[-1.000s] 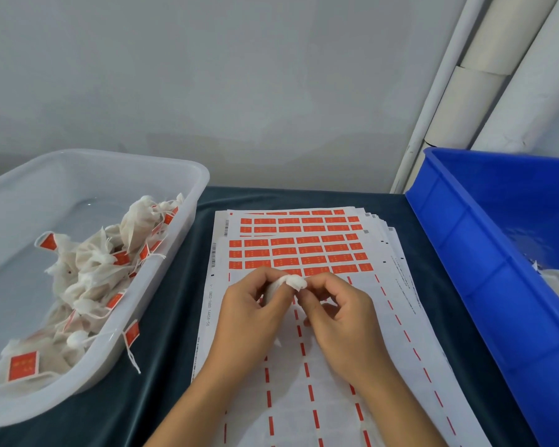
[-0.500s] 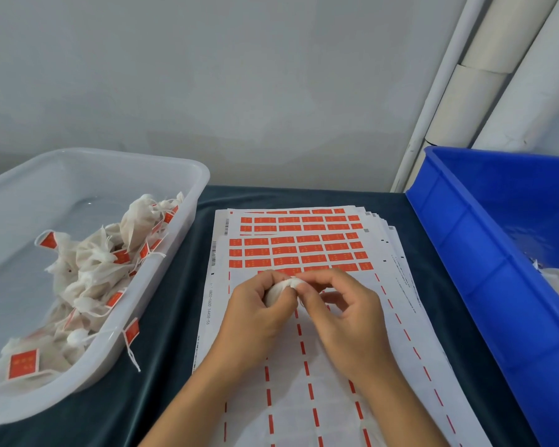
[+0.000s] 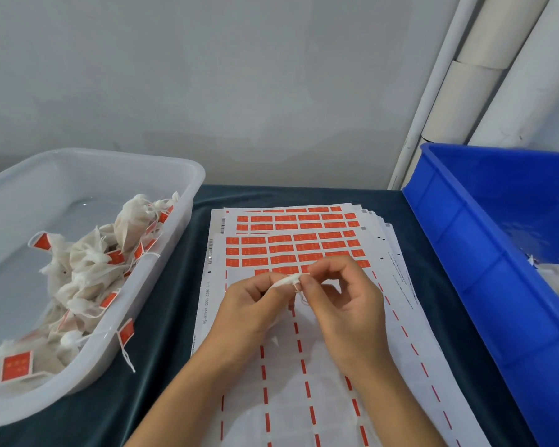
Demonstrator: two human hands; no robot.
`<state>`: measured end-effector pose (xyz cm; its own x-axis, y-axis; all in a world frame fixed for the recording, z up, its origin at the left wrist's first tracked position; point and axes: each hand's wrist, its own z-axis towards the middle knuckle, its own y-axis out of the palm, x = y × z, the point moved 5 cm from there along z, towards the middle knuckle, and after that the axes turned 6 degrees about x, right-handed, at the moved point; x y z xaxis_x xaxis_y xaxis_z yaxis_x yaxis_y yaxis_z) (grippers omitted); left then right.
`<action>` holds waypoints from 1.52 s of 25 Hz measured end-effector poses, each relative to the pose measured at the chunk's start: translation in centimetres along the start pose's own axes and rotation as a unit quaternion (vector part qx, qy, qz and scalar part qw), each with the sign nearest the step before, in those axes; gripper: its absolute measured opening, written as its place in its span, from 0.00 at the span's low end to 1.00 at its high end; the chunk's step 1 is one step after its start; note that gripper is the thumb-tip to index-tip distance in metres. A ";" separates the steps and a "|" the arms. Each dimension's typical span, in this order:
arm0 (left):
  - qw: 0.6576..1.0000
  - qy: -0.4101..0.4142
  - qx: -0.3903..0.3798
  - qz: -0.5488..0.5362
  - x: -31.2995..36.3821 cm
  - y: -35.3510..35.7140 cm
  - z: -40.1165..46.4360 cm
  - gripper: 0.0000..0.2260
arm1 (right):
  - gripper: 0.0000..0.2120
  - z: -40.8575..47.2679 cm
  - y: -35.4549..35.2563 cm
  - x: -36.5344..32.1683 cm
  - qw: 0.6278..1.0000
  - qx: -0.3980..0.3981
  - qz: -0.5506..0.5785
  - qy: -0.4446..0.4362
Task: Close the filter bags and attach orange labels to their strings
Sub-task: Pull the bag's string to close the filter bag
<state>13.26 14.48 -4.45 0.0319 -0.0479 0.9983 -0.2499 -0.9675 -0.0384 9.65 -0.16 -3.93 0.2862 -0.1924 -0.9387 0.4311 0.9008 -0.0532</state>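
My left hand (image 3: 249, 312) grips a small white filter bag (image 3: 286, 281), most of it hidden inside the curled fingers. My right hand (image 3: 342, 298) pinches the bag's gathered top, and a thin string hangs just below that pinch. Both hands hover over a stack of label sheets (image 3: 291, 350). Rows of orange labels (image 3: 291, 250) fill the far part of the top sheet; the near part shows only backing with red dashed lines.
A clear plastic tub (image 3: 175, 227) on the left holds a pile of tied bags with orange labels (image 3: 88, 279); one label hangs over its rim. A blue crate (image 3: 471, 259) on the right holds white bags. A dark cloth (image 3: 162, 317) covers the table.
The bag's top has been drawn out from a rounded bunch into a thin twisted neck between my hands. My right hand has opened a little and moved slightly right.
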 end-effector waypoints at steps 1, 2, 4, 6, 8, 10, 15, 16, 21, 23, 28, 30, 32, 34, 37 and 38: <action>1.000 0.002 0.002 0.003 0.0 0.0 0.0 0.14 | 0.05 0.0 -0.1 -0.3 0.999 0.006 -0.017 -0.029; 1.000 0.003 0.006 0.003 0.0 0.0 0.0 0.14 | 0.05 0.0 -0.2 -0.6 0.997 0.008 -0.041 -0.064; 1.000 0.004 0.013 -0.001 0.0 0.0 0.0 0.15 | 0.05 -0.1 -0.1 -1.0 0.988 -0.001 -0.082 -0.131; 1.000 0.003 0.021 -0.010 0.0 0.0 0.0 0.15 | 0.06 -0.3 0.1 -1.2 0.981 -0.011 -0.103 -0.164; 0.999 0.002 0.029 -0.014 0.0 -0.1 0.1 0.14 | 0.06 -0.4 0.3 -1.2 0.979 -0.020 -0.114 -0.170; 0.999 0.003 0.033 -0.008 -0.1 -0.1 0.1 0.14 | 0.06 -0.4 0.3 -1.3 0.975 -0.020 -0.130 -0.181; 0.999 0.006 0.035 0.014 -0.5 -0.2 0.2 0.12 | 0.06 -0.6 0.1 -1.4 0.963 -0.005 -0.185 -0.197; 0.999 0.009 0.037 0.016 -0.5 -0.2 0.2 0.12 | 0.06 -0.6 0.1 -1.4 0.959 -0.004 -0.202 -0.199; 0.997 0.026 0.045 0.061 -0.7 -0.2 0.2 0.10 | 0.06 -0.7 0.4 -1.4 0.931 -0.008 -0.289 -0.223; 0.995 0.029 0.047 0.081 -0.8 -0.2 0.2 0.10 | 0.07 -0.7 0.4 -1.3 0.926 -0.011 -0.303 -0.224; 0.993 0.046 0.041 0.104 -0.5 0.0 0.1 0.11 | 0.10 -0.7 0.4 -1.1 0.918 -0.025 -0.318 -0.237; 0.993 0.050 0.034 0.100 -0.5 0.1 0.0 0.11 | 0.11 -0.6 0.5 -1.1 0.919 -0.032 -0.318 -0.231; 0.994 0.052 0.030 0.096 -0.4 0.1 0.0 0.10 | 0.11 -0.5 0.5 -1.0 0.933 -0.043 -0.295 -0.200; 0.995 0.054 0.015 0.084 -0.4 0.2 0.0 0.08 | 0.09 -0.5 0.4 -0.9 0.950 -0.050 -0.259 -0.166; 0.998 0.061 -0.023 0.023 0.0 0.6 -0.3 0.02 | 0.05 -0.6 0.6 -1.2 0.971 -0.056 -0.194 -0.129; 0.997 0.069 -0.036 0.000 0.2 0.6 -0.4 0.05 | 0.04 -0.6 0.6 -1.4 0.978 -0.056 -0.166 -0.116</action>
<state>12.71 13.98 -4.26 -0.0995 -0.0082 0.9950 -0.3193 -0.9468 -0.0398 8.97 0.92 -2.89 0.3377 -0.5526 -0.7620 0.4408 0.8081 -0.3907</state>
